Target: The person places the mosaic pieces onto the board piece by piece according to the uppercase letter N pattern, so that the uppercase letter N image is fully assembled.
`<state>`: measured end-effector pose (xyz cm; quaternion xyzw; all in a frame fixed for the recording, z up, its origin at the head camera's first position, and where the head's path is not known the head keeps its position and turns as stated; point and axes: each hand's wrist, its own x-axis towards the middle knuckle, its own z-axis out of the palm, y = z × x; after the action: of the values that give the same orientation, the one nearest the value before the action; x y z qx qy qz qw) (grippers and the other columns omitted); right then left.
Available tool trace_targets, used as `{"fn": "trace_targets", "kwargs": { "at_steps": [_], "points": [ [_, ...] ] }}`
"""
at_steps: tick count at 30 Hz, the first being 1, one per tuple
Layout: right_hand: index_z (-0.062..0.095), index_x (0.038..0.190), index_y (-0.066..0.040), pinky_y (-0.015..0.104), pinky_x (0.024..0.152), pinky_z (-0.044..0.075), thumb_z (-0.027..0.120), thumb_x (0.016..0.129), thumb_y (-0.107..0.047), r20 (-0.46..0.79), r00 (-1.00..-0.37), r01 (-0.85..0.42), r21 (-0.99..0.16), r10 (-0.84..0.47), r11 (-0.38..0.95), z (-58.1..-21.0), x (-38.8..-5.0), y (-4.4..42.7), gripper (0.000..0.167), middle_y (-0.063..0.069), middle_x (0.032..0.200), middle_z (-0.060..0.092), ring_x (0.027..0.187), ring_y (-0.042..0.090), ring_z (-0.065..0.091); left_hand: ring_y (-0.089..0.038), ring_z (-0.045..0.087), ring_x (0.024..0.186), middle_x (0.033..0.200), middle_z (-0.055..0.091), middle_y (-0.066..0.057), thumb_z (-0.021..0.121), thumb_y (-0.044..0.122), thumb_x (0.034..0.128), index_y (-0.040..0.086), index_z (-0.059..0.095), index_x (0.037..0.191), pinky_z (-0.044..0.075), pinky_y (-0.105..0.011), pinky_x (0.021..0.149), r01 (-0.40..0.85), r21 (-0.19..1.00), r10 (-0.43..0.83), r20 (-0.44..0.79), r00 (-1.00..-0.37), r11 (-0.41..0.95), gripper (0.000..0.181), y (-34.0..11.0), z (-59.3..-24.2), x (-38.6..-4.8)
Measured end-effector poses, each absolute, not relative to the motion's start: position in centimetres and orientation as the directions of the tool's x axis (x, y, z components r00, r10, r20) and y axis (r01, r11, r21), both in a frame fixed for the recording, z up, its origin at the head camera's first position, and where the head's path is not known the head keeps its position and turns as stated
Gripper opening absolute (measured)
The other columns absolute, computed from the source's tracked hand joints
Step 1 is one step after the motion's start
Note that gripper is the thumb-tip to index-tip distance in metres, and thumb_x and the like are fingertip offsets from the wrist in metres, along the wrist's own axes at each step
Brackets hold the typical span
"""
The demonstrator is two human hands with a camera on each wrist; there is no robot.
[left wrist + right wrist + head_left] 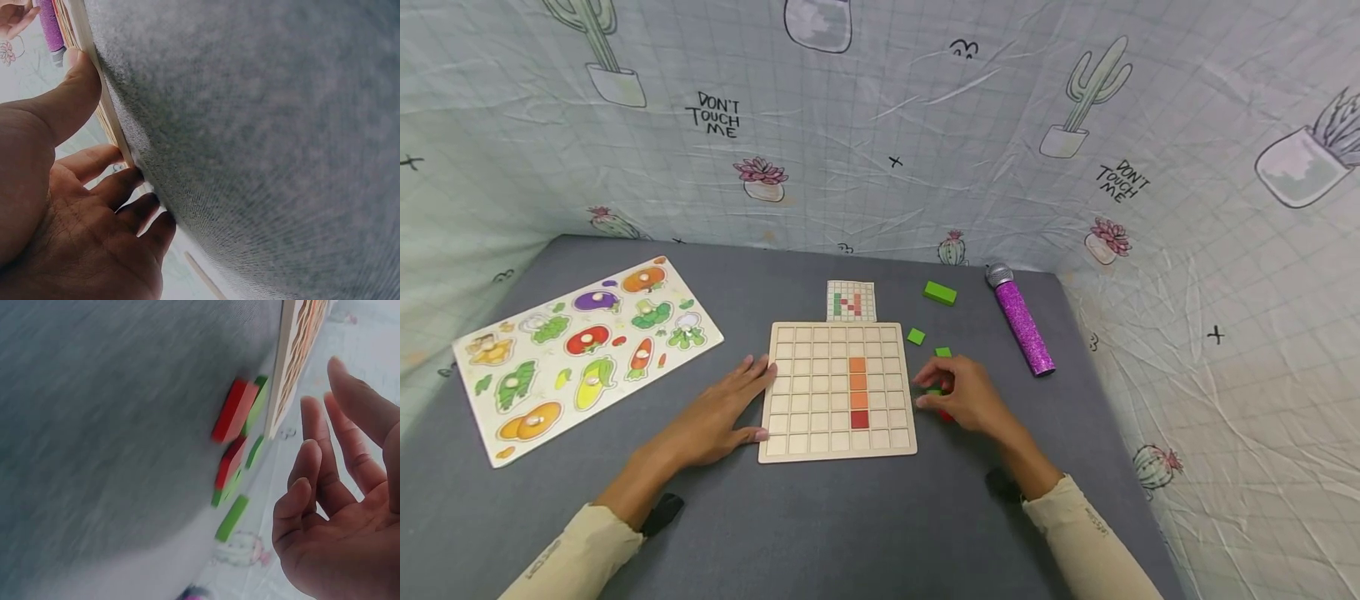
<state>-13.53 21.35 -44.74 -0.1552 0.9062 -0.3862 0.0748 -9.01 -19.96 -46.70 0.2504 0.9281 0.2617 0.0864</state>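
Observation:
A square wooden grid board (808,402) lies in the middle of the table. In one of its columns, orange tiles (857,381) stand in a row with a red tile (860,419) at the near end. My left hand (718,421) rests against the board's left edge, fingers extended, thumb touching its side. Just right of the board, my right hand (973,396) hovers over small blocks, thumb and fingers apart and holding nothing. Beneath it are a red block (234,411) and green blocks (255,452), partly hidden in the head view.
A small pattern card (852,302) sits beyond the board. Farther right lie a green block (940,292), a green tile (916,336) and a glittery purple microphone (1024,325). At left is a vegetable puzzle board (561,333). A printed cloth (850,108) hangs behind the table.

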Motion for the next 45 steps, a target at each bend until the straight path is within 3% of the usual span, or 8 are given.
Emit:
{"fn": "trace_targets", "kwargs": {
  "at_steps": [5,18,28,45],
  "points": [
    [0.08,0.105,-0.011,0.031,0.076,0.054,0.094,0.079,-0.007,0.013,-0.946,-0.236,-0.712,-0.324,0.662,-44.9,-13.5,23.0,0.029,0.008,0.101,0.079,0.088,0.027,0.068,-0.05,0.022,0.162,0.175,0.026,-0.024,0.081,0.036,0.0938,0.002,0.032,0.166,0.027,-0.07,0.124,0.424,0.524,0.513,-0.029,-0.858,0.739,0.093,-20.0,-46.7,-9.0],
    [0.08,0.096,-0.011,0.024,0.066,0.046,0.098,0.073,-0.009,-0.063,-0.951,-0.182,-0.676,-0.302,0.714,-45.3,-12.8,25.6,0.03,0.007,0.089,0.077,0.075,0.024,0.062,-0.05,0.022,0.162,0.175,0.026,-0.023,0.08,0.035,0.0945,0.003,0.032,0.167,0.026,-0.07,0.124,0.427,0.517,0.514,-0.029,-0.858,0.742,0.093,-20.0,-46.6,-9.1],
    [0.079,0.095,-0.014,0.025,0.067,0.047,0.098,0.075,-0.015,-0.136,-0.95,-0.135,-0.635,-0.282,0.761,-45.9,-12.4,25.8,0.028,0.003,0.086,0.072,0.075,0.013,0.059,-0.05,0.022,0.161,0.175,0.026,-0.023,0.081,0.035,0.094,0.002,0.032,0.166,0.026,-0.07,0.124,0.425,0.52,0.513,-0.029,-0.858,0.741,0.093,-20.0,-46.6,-9.0],
    [0.075,0.084,-0.014,0.023,0.059,0.045,0.094,0.08,-0.008,-0.082,-0.945,-0.176,-0.689,-0.317,0.703,-45.1,-12.3,24.6,0.02,-0.002,0.075,0.072,0.064,0.012,0.057,-0.05,0.022,0.162,0.175,0.026,-0.022,0.08,0.036,0.0941,0.003,0.032,0.166,0.027,-0.071,0.123,0.42,0.515,0.506,-0.032,-0.862,0.747,0.093,-19.9,-46.6,-9.0]
  ]
}}
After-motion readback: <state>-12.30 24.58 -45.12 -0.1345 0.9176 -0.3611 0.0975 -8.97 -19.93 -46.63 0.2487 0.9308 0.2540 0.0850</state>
